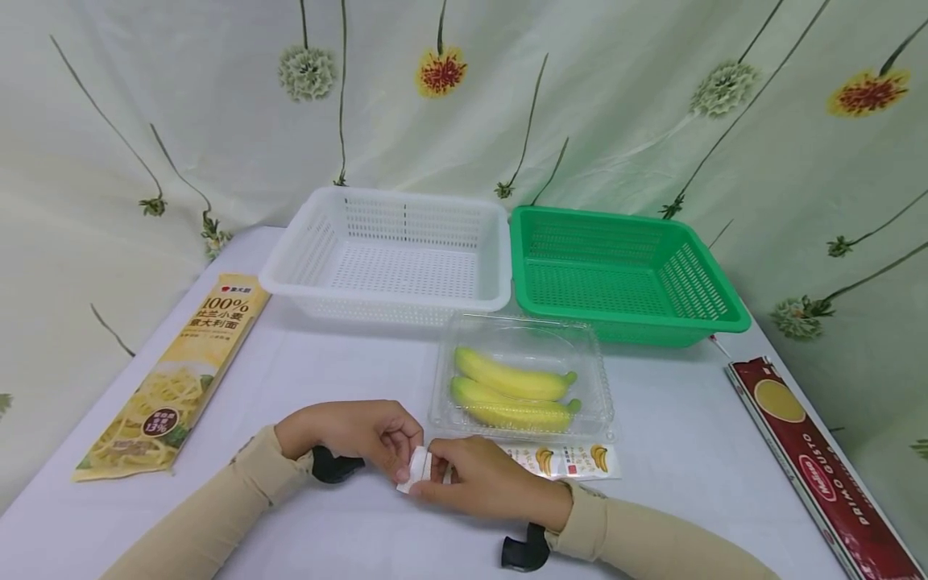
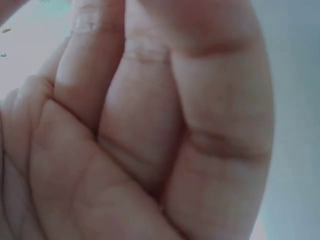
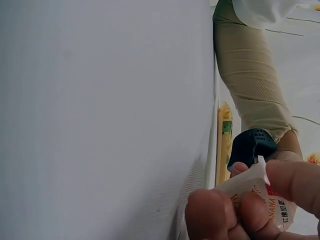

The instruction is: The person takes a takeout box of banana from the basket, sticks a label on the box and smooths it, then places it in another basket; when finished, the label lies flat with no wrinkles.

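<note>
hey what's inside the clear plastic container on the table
Inside the clear plastic container, two yellow bananas lie side by side, visible through the plastic. Their undersides and the container floor directly beneath them are covered and can't be seen.

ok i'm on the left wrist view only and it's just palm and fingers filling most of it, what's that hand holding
Observer: In the head view, the left hand pinches a small white piece.

Operator: anything printed on it

Observer: Yes, the right wrist view shows the letters ANANA on it.

Operator: is anything else holding it

Observer: Yes, the right hand pinches it too.
</note>
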The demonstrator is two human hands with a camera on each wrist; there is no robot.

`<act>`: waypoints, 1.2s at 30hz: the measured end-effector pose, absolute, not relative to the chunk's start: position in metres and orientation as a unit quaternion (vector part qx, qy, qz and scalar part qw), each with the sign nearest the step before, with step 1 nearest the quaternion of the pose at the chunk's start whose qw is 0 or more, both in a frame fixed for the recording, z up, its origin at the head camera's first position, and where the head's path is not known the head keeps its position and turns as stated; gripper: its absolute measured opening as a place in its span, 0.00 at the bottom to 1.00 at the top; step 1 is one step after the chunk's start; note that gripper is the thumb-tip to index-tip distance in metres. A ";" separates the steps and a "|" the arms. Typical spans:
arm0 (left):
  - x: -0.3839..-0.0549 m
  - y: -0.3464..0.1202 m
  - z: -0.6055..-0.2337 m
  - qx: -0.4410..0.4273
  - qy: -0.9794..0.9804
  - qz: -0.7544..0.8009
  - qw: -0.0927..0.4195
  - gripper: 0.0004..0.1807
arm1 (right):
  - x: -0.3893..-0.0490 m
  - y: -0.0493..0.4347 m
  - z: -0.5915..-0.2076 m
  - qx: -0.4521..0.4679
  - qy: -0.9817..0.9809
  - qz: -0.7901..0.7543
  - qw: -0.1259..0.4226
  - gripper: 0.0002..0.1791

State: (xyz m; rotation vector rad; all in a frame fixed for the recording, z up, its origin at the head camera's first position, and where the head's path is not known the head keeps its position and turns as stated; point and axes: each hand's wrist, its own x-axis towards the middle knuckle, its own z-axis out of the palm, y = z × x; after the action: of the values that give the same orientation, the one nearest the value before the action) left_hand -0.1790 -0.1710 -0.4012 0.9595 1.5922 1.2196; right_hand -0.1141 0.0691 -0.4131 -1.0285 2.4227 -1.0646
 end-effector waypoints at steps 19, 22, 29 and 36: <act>-0.183 -0.179 -0.399 0.367 0.685 0.443 0.446 0.10 | -0.102 0.116 -0.398 -0.319 0.819 -0.451 0.153 0.15; -0.183 -0.180 -0.398 0.364 0.689 0.439 0.447 0.10 | -0.101 0.122 -0.397 -0.320 0.815 -0.459 0.150 0.17; -0.181 -0.183 -0.395 0.350 0.721 0.423 0.423 0.07 | -0.102 0.133 -0.390 -0.311 0.803 -0.479 0.171 0.10; -0.176 -0.187 -0.383 0.340 0.824 0.329 0.311 0.09 | -0.103 0.139 -0.387 -0.324 0.785 -0.497 0.180 0.04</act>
State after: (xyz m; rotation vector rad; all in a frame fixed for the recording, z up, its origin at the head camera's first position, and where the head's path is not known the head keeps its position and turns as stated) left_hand -0.1761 -0.1866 -0.3828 0.8978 2.1745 0.8696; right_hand -0.1031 0.1387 -0.3871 -0.9152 2.2168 -1.4050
